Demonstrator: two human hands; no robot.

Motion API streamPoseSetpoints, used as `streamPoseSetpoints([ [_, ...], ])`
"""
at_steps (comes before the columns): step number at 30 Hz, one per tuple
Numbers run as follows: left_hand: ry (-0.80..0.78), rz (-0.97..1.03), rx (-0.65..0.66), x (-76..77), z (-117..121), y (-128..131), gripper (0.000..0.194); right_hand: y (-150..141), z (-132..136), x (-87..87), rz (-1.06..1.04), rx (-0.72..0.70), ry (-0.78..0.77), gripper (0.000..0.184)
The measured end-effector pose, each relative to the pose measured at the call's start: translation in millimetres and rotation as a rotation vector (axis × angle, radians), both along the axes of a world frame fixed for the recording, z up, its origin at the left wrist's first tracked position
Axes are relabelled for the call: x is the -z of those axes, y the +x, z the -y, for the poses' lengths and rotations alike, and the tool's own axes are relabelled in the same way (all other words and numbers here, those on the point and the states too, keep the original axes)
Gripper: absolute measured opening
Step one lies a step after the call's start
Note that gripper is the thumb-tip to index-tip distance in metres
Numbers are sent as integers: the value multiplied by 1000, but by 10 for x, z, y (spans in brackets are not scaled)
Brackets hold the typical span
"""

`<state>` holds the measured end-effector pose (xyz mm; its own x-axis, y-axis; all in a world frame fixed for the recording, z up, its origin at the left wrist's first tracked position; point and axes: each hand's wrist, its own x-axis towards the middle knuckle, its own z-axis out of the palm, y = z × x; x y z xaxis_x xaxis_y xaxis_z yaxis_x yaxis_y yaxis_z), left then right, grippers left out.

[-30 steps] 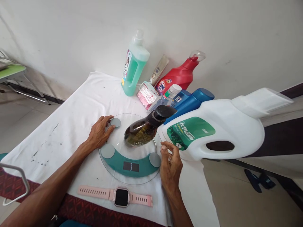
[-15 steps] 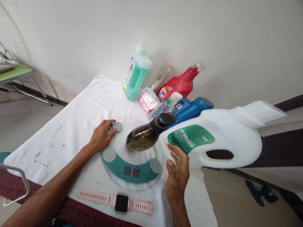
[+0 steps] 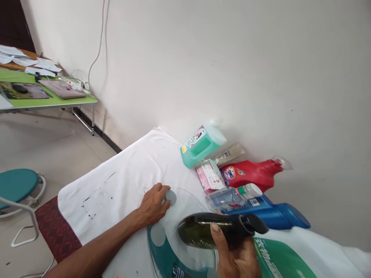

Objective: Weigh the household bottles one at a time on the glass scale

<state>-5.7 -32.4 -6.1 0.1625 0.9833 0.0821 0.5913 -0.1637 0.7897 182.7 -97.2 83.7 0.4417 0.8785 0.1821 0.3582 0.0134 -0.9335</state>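
Observation:
My right hand (image 3: pixel 237 258) is wrapped round a dark bottle (image 3: pixel 199 230) with a black cap, its thumb lying across the side. The bottle is tilted over a round glass scale (image 3: pixel 165 251) with a teal band and grey pads; I cannot tell whether its base touches the glass. At the scale's far left rim, my left hand (image 3: pixel 155 204) grips the edge, fingers and thumb on either side of a grey pad (image 3: pixel 171 197). Part of the lit display (image 3: pixel 177 271) shows at the bottom of the view.
Along the wall stand a green liquid bottle (image 3: pixel 199 148), a pink-and-white pack (image 3: pixel 210 175), a red OMO bottle (image 3: pixel 252 173), a clear bottle (image 3: pixel 226 197) and a blue bottle (image 3: pixel 284 216). A large white jug (image 3: pixel 321 247) is at right. Far left are a stool (image 3: pixel 17 187) and green table (image 3: pixel 87 101).
My right hand has closed round the dark bottle, which is now tilted further to the right. The view has swung up and left; the watch has left it. My left hand stays at the scale's rim.

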Motion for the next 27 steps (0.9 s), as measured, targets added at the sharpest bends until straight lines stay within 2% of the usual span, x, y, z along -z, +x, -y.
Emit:
streamPoseSetpoints([
  [4, 10, 4, -14, 7, 21, 28, 38, -161, -222, -154, 62, -14, 42, 82],
  [7, 17, 11, -16, -6, 21, 36, 35, -446, -659, -249, 66, -96, 180, 75],
  [9, 6, 14, -15, -19, 16, 38, 33, -670, -1107, -253, 47, -209, 241, 66],
  [11, -6, 24, -22, -27, 10, 45, 33, -892, -1644, -210, 67, -282, 230, 60],
  [15, -37, 52, -20, -10, 7, 86, 36, -1301, -2746, -85, 146, -226, 228, 50],
  [19, -82, 58, -16, 11, -19, 131, 41, -1613, -3588, -35, 181, -185, 254, 41],
  [23, -133, 57, 28, -14, -84, 131, 42, -1759, -4099, 30, 217, -152, 242, 43],
  [27, -158, 69, 44, -38, -124, 121, 41, -1757, -4353, 151, 248, -161, 164, 44],
])
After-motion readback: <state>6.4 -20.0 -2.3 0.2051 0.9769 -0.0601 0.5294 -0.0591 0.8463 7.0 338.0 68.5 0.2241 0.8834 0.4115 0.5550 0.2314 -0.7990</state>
